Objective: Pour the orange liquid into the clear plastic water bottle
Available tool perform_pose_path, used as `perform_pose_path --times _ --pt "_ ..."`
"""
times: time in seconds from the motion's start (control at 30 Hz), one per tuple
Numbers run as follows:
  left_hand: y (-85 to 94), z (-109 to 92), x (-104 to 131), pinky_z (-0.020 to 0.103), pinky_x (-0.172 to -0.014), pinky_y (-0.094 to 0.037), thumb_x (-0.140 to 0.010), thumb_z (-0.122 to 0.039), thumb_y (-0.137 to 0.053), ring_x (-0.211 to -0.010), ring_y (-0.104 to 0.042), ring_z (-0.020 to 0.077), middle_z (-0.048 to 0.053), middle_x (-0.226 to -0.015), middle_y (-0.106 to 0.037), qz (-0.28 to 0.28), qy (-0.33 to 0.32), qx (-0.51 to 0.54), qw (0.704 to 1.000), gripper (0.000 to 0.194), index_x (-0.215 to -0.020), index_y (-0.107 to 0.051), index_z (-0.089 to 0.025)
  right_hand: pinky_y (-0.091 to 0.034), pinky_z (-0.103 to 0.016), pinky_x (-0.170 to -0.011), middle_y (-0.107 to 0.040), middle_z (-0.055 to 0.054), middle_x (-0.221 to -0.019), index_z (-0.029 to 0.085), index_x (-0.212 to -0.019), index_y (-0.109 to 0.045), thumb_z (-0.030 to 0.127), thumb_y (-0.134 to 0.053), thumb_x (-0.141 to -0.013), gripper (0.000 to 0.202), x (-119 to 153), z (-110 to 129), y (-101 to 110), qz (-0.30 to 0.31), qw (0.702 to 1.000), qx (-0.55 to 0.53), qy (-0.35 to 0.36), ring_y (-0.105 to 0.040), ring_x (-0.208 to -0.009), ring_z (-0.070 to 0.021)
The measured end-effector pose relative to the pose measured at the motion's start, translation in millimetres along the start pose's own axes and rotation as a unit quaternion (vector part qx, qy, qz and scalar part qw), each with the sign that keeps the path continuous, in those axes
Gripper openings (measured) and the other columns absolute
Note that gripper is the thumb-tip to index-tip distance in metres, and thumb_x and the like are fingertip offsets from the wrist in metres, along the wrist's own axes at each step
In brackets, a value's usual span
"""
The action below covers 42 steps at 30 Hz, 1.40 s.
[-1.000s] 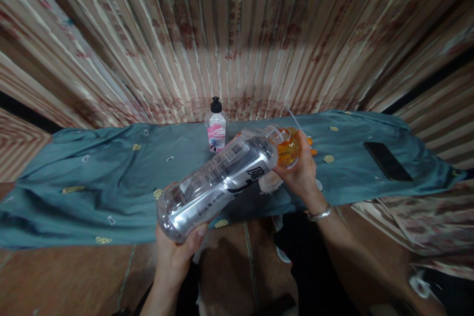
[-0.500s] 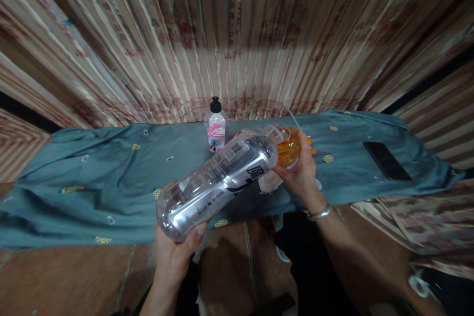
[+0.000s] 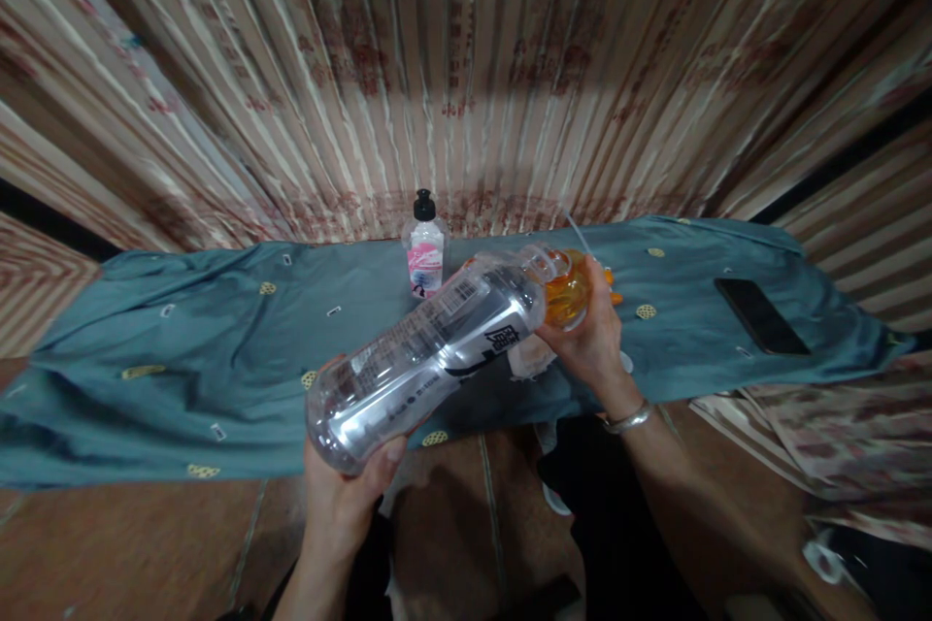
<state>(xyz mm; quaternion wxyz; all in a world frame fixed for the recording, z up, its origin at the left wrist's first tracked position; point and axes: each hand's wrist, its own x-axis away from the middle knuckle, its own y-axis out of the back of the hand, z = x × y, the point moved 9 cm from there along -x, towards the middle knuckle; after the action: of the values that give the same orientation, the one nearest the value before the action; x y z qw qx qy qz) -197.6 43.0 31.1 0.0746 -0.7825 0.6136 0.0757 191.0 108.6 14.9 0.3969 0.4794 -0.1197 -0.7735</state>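
My left hand (image 3: 346,495) is closed around the base of a large clear plastic bottle (image 3: 429,359) with black print. The bottle lies tilted, its neck pointing right and away from me. At its mouth, my right hand (image 3: 589,340) grips a small rounded clear container (image 3: 568,289) with amber colour in it. I cannot tell whether the two rims touch. A thin pale stick or straw (image 3: 579,235) rises beside the container. Below the bottle's neck a pale crumpled item (image 3: 530,357) lies partly hidden. Orange bits (image 3: 615,286) show behind my right fingers.
A clear bottle with black cap and pink label (image 3: 425,247) stands toward the back of the table with its green cloth (image 3: 218,340). A dark phone (image 3: 761,315) lies at the right. A pleated curtain (image 3: 437,68) hangs behind the table.
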Motion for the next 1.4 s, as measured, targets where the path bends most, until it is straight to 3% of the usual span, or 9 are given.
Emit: perform_pose_path --times 0.27,0.47,0.7,1.0,1.17,1.4 --pt "2.4 5 1 0.042 -0.095 -0.074 -0.07 -0.049 -0.109 -0.115 -0.089 0.0388 0.02 -0.135 -0.087 0.008 0.003 0.025 1.0 0.095 -0.151 -0.067 -0.018 -0.059 -0.066 -0.132 -0.062 -0.024 -0.174 0.022 -0.182 -0.03 0.06 -0.095 -0.085 0.123 0 0 0 -0.001 1.0 -0.003 0.008 -0.067 -0.159 -0.0445" --pt "3.4 9 4 0.048 -0.098 -0.072 -0.064 -0.06 -0.109 -0.117 -0.086 0.0411 0.02 -0.135 -0.084 -0.008 0.041 0.011 0.999 0.11 -0.155 -0.063 -0.018 -0.062 -0.066 -0.129 -0.064 -0.024 -0.171 0.021 -0.181 -0.033 0.06 -0.096 -0.086 0.12 0 3 1 -0.016 0.999 0.001 0.028 -0.068 -0.157 -0.0445" --pt "-4.8 -11 14 0.041 -0.107 -0.066 -0.063 -0.073 -0.108 -0.122 -0.081 0.0341 0.017 -0.139 -0.083 -0.065 0.054 0.015 0.996 0.117 -0.156 -0.063 -0.019 -0.064 -0.066 -0.127 -0.066 -0.022 -0.169 0.023 -0.181 -0.032 0.061 -0.095 -0.085 0.12 -1 3 0 -0.009 1.0 0.007 0.022 -0.07 -0.155 -0.0441" --pt "2.0 -6 10 0.04 -0.093 -0.072 -0.058 -0.063 -0.113 -0.104 -0.085 0.0322 0.014 -0.128 -0.084 -0.059 0.022 0.04 0.997 0.111 -0.149 -0.067 -0.02 -0.063 -0.064 -0.128 -0.066 -0.021 -0.169 0.024 -0.18 -0.035 0.059 -0.094 -0.086 0.117 -1 9 1 -0.014 0.999 0.014 0.042 -0.07 -0.155 -0.0426" --pt "-1.1 -8 15 0.037 -0.101 -0.069 -0.068 -0.065 -0.108 -0.118 -0.083 0.0319 0.015 -0.139 -0.081 -0.063 0.048 0.029 0.996 0.116 -0.163 -0.058 -0.02 -0.064 -0.064 -0.128 -0.066 -0.021 -0.169 0.023 -0.18 -0.035 0.055 -0.094 -0.086 0.116 0 10 1 -0.014 0.999 0.004 0.047 -0.07 -0.155 -0.0421" --pt "1.5 -8 13 0.041 -0.096 -0.07 -0.064 -0.065 -0.109 -0.112 -0.084 0.0341 0.016 -0.136 -0.081 -0.052 0.054 0.022 0.997 0.122 -0.163 -0.055 -0.02 -0.063 -0.066 -0.129 -0.065 -0.021 -0.171 0.023 -0.18 -0.035 0.056 -0.095 -0.086 0.117 0 9 1 -0.008 0.999 -0.001 0.045 -0.069 -0.157 -0.0424"
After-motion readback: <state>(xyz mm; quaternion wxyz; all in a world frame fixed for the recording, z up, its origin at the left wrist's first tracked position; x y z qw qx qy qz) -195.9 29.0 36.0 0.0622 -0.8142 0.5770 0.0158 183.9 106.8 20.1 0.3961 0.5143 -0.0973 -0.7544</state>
